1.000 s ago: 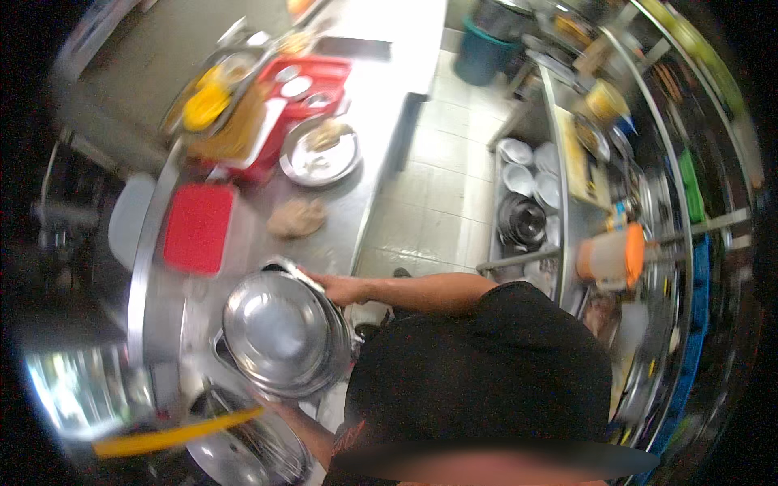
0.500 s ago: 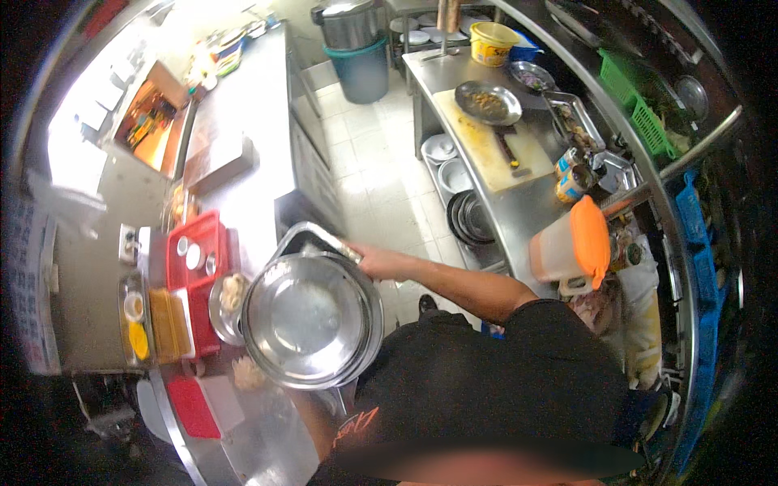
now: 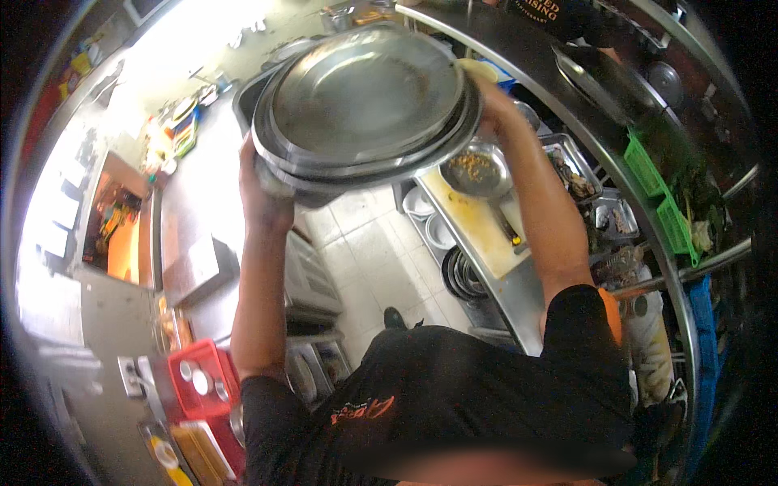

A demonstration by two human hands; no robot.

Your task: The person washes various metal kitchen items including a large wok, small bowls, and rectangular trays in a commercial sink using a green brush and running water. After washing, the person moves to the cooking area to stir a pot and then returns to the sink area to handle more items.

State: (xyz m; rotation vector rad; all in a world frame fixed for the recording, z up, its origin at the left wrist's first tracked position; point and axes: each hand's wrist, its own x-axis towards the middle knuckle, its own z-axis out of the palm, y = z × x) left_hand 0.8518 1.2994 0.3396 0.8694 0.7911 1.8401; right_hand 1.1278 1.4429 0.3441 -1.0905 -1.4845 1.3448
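A stack of round, shallow metal pans is held up in front of me at arm's length. A dark-edged, rounded-corner metal tray sticks out beneath it on the left. My left hand is closed on the stack's near left side, its fingertips partly hidden by the rims. At the right edge, my right hand grips the stack, with most of its fingers out of sight behind it. Both arms are stretched forward.
Right counter: a yellowed cutting board, a pan of chopped food and a knife. Left: a steel counter and red baskets. More pans sit on a lower shelf. A person in black stands at far right.
The stack has risen and moved forward, away from my body. My left hand, hidden before, now shows on its left side, and my right hand has moved up with it.
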